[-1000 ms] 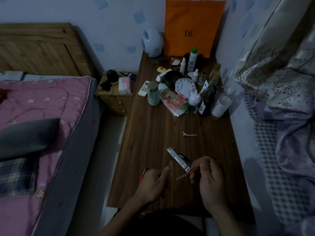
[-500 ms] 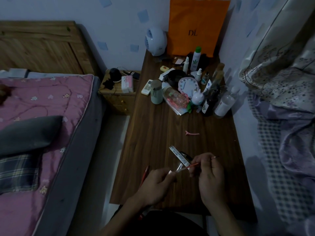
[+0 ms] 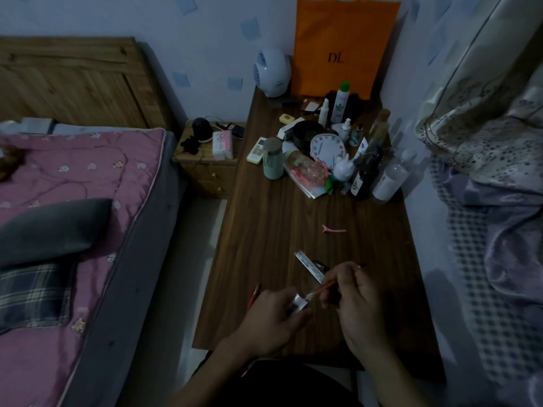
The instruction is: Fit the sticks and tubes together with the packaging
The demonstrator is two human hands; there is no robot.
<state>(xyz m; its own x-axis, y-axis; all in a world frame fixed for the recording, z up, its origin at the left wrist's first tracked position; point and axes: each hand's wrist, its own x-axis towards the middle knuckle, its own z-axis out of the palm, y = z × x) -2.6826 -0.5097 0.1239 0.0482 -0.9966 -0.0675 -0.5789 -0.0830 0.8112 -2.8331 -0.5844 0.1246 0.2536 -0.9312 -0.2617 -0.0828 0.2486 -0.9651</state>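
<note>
Left hand (image 3: 269,321) grip on small tube (image 3: 296,304), right hand (image 3: 357,301) pinching thin wand (image 3: 324,287)

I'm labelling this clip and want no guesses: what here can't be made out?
- Head view: small silver item, mostly covered by left hand; too dim to identify.
- Thin red stick: its middle hidden by right hand.
- Bottle labels: too small.

Just one wide-angle cam, strapped to the person's head, looking forward and down along a wooden desk (image 3: 279,230). Hands sit close at the near edge, bed (image 3: 88,201) left, curtain (image 3: 484,113) right, wall far.
</note>
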